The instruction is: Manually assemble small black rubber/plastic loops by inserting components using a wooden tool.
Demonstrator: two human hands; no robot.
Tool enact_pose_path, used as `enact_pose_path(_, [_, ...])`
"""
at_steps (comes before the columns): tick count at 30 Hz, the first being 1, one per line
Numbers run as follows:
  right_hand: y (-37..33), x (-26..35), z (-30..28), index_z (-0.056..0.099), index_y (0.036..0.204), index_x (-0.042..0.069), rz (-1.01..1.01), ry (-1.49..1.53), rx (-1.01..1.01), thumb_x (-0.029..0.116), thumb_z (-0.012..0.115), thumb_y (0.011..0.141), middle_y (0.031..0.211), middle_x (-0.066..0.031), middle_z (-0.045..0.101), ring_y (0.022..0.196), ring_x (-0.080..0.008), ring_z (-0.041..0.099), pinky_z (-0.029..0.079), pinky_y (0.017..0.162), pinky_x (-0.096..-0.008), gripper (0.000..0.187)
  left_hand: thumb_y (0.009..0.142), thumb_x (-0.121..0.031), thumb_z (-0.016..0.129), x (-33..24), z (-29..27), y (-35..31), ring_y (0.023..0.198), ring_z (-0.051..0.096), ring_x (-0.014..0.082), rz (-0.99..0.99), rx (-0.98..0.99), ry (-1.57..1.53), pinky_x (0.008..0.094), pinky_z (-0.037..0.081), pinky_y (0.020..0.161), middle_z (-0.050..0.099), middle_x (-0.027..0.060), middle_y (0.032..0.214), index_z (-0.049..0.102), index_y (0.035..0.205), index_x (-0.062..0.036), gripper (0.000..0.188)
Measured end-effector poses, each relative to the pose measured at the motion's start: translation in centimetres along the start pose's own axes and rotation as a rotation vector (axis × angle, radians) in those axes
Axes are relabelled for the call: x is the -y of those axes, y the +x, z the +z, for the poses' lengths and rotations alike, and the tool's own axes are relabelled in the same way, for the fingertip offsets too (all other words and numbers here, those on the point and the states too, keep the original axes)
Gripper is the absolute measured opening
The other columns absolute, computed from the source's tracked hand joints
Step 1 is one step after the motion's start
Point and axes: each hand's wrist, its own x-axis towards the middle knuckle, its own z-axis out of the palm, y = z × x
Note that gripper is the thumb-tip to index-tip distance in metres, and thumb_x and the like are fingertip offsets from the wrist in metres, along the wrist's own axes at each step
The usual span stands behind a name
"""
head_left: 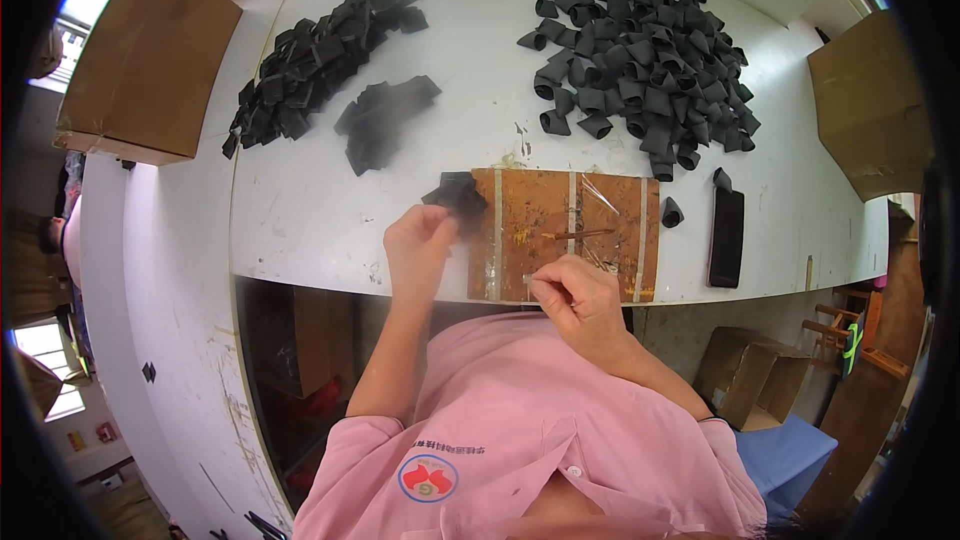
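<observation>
Overlapping small black pieces (457,188) by the left hand (418,240)

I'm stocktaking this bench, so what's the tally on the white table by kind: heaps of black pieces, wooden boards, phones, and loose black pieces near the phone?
Heaps of black pieces: 4 (pieces overlap too much to count singly)
Wooden board: 1
Phone: 1
Loose black pieces: 2
Total: 8
</observation>
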Motion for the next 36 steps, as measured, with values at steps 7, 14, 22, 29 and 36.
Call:
enact_pose_path(7, [0.5, 1.6, 0.8, 0.057, 0.081, -0.001, -0.125, 0.059, -0.308, -0.003, 0.066, 0.065, 0.072, -0.0097, 0.052, 0.057, -0.02, 0.055, 0.045, 0.049, -0.0287, 0.018, 0.075, 0.006, 0.058, -4.9, 3.8, -6.8, 0.058, 0.055, 0.0052, 0.218, 0.22, -0.171, 0.0178, 0.043, 0.049, 0.059, 0.0027, 0.067, 0.056, 0.078, 0.0008, 0.006])
enact_pose_path(14, [0.7, 0.3, -0.3, 0.056, 0.078, -0.001, -0.369, -0.419, -0.417, -0.01, 0.06, 0.061, 0.071, -0.0101, 0.052, 0.055, -0.0233, 0.053, 0.045, 0.048, -0.0306, 0.019, 0.074, 0.004, 0.059, -4.7, 6.4, -7.4, 0.06, 0.056, 0.0067, 0.688, -0.122, 0.122, 0.0208, 0.045, 0.049, 0.061, 0.0073, 0.072, 0.056, 0.081, 0.0018, 0.008])
enact_pose_path(22, [-0.5, 0.0, -3.1, 0.059, 0.082, 0.0, 0.299, 0.82, -0.127, 0.002, 0.057, 0.074, 0.071, 0.0014, 0.053, 0.063, -0.0049, 0.046, 0.036, 0.056, -0.0184, 0.008, 0.078, 0.005, 0.051, -6.3, 5.6, -6.9, 0.065, 0.054, 0.0057, -0.143, 0.585, -0.736, 0.0175, 0.042, 0.05, 0.058, 0.004, 0.077, 0.053, 0.091, 0.0002, 0.014])
enact_pose_path(29, [0.0, 0.6, -4.1, 0.055, 0.079, 0.005, 0.492, 1.196, 0.092, 0.019, 0.056, 0.085, 0.073, 0.0043, 0.051, 0.065, -0.0029, 0.041, 0.035, 0.057, -0.0175, 0.015, 0.076, 0.009, 0.047, -8.0, 7.0, -6.9, 0.041, 0.042, 0.0024, 0.017, 0.229, -0.55, 0.0155, 0.029, 0.034, 0.057, 0.011, 0.076, 0.05, 0.09, 0.0041, 0.015])
enact_pose_path(36, [4.6, 3.3, -6.7, 0.052, 0.075, 0.004, 0.166, 0.779, 0.149, 0.023, 0.054, 0.087, 0.066, 0.0058, 0.047, 0.061, -0.0011, 0.038, 0.033, 0.052, -0.0167, 0.022, 0.083, 0.001, 0.039, -8.4, 5.5, -3.8, 0.031, 0.033, 0.0029, -0.418, 0.875, -1.519, 0.0179, 0.024, 0.03, 0.054, 0.019, 0.088, 0.042, 0.107, 0.0061, 0.024])
